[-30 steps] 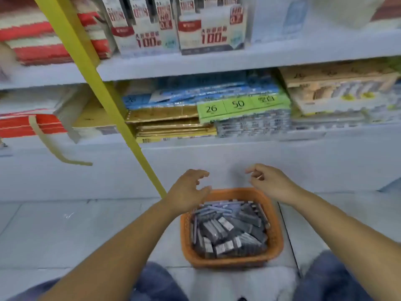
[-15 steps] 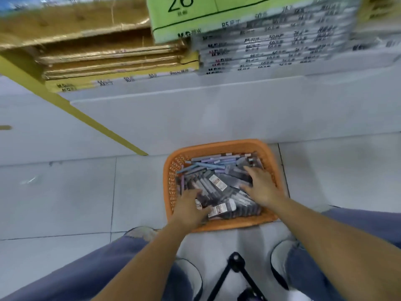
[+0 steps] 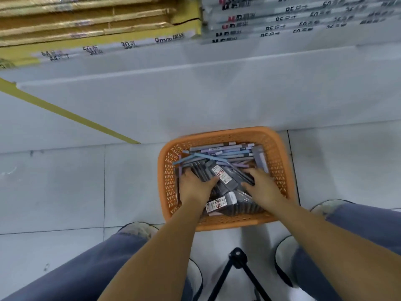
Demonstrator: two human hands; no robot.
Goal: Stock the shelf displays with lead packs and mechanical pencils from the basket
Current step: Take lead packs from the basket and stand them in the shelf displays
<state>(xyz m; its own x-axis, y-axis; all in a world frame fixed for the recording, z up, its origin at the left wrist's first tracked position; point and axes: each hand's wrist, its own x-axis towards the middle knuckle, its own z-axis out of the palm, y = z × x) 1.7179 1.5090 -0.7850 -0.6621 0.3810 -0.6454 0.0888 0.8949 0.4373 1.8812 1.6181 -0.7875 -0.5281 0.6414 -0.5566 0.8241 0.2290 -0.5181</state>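
Observation:
An orange plastic basket [image 3: 225,135] stands on the floor tiles between my knees. It holds several grey lead packs [image 3: 222,177] with white and red labels. Blue, grey and lilac mechanical pencils [image 3: 221,151] lie along its far side. My left hand [image 3: 194,189] is inside the basket at the left, fingers dug down into the packs and thumb stretched over them. At the right, my right hand [image 3: 263,189] lies on top of the packs with fingers spread. The fingertips of both hands are partly hidden among the packs.
The white shelf base [image 3: 195,94] rises just behind the basket, with a yellow strip [image 3: 65,111] slanting across it. Above it are gold paper stacks [image 3: 86,22] and grey-white packages [image 3: 282,22]. A black tripod [image 3: 237,263] stands between my shoes.
My head has tipped down from the shelves to the basket. Both hands went from hovering over the rim down into the basket and now lie on the lead packs.

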